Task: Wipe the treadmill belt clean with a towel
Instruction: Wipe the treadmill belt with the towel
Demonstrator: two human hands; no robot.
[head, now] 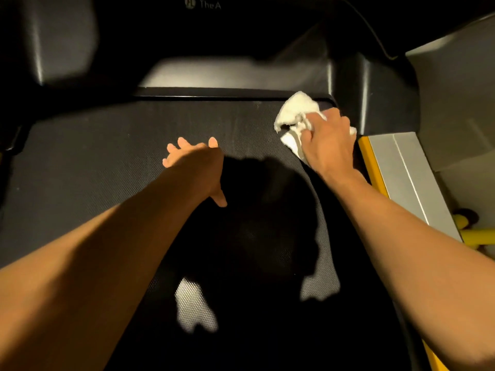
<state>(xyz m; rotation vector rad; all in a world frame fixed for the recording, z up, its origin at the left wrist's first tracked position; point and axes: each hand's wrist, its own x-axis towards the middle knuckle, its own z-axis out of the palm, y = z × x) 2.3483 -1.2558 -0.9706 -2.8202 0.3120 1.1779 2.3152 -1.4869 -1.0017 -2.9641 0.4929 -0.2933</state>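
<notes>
Dim, hard light falls across a dark, finely dimpled treadmill belt (107,156), over which a large shadow is cast. At the belt's front right corner a crumpled white terry towel (296,113) is bunched under the right hand (328,140), whose fingers are curled into the cloth and press it down. The towel is judged light, soft and limp. It is best taken as a wad in the palm, so that loose ends are kept from trailing or catching at the belt's edge. The left hand (194,162) is held with fingers spread over the middle of the belt, holding nothing; whether it touches the surface cannot be told. The belt's rubbery weave is likely to drag against cloth. Just beyond the towel a glossy black moulded plastic motor cover (375,89) is seen, and beside it a yellow edge strip (365,148) and a brushed silver side rail (401,170).
</notes>
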